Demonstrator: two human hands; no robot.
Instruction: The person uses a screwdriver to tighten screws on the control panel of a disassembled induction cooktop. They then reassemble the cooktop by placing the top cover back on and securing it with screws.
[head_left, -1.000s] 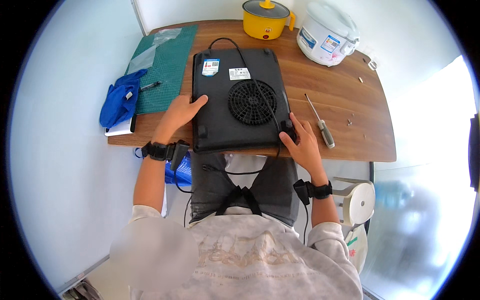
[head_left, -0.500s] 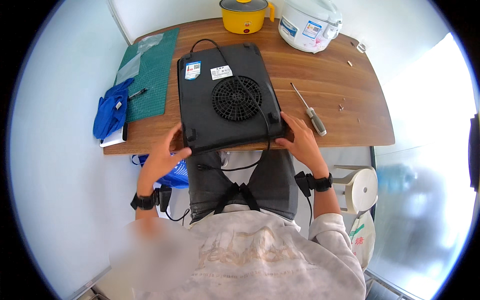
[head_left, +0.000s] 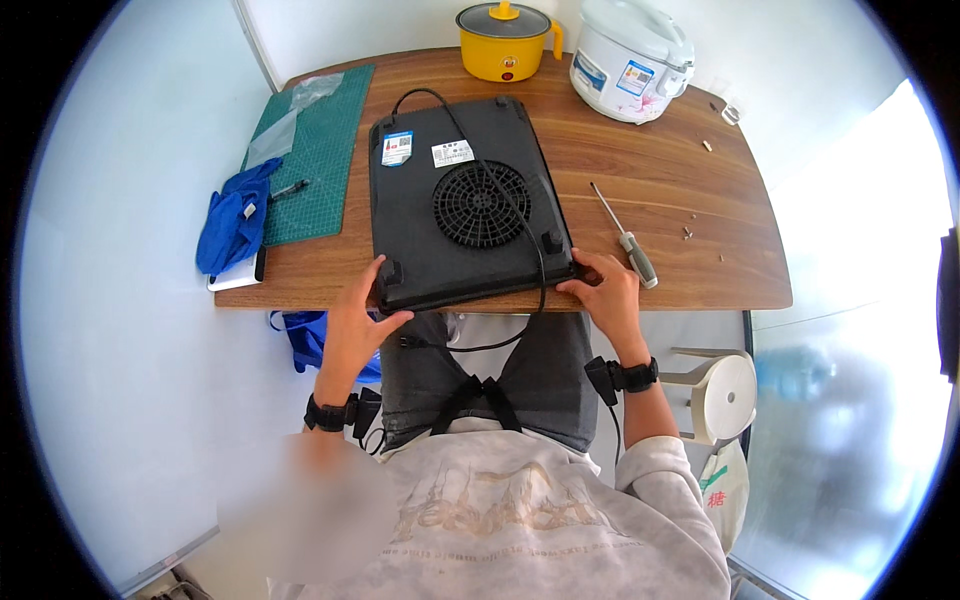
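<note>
A black flat appliance (head_left: 460, 260), probably an induction cooker, lies bottom up on the wooden table (head_left: 700, 250), with a round vent (head_left: 482, 203), two labels and a cord crossing it and hanging over the front edge. My left hand (head_left: 365, 315) grips its near-left corner, thumb and fingers around the edge. My right hand (head_left: 607, 295) holds the near-right corner, fingertips at the side. Just right of it lies a grey-handled screwdriver (head_left: 638, 258), with several small screws (head_left: 688, 233) farther right.
At the back stand a yellow pot (head_left: 492, 55) and a white rice cooker (head_left: 620, 80). On the left lie a green cutting mat (head_left: 320, 190) and blue cloth (head_left: 230, 225) on a white object. A white stool (head_left: 725, 395) stands below the table's right side; walls flank both sides.
My left hand has moved from the middle of the appliance's left side down to its near corner. My right hand has shifted slightly toward me along the edge. The view has also shifted a little.
</note>
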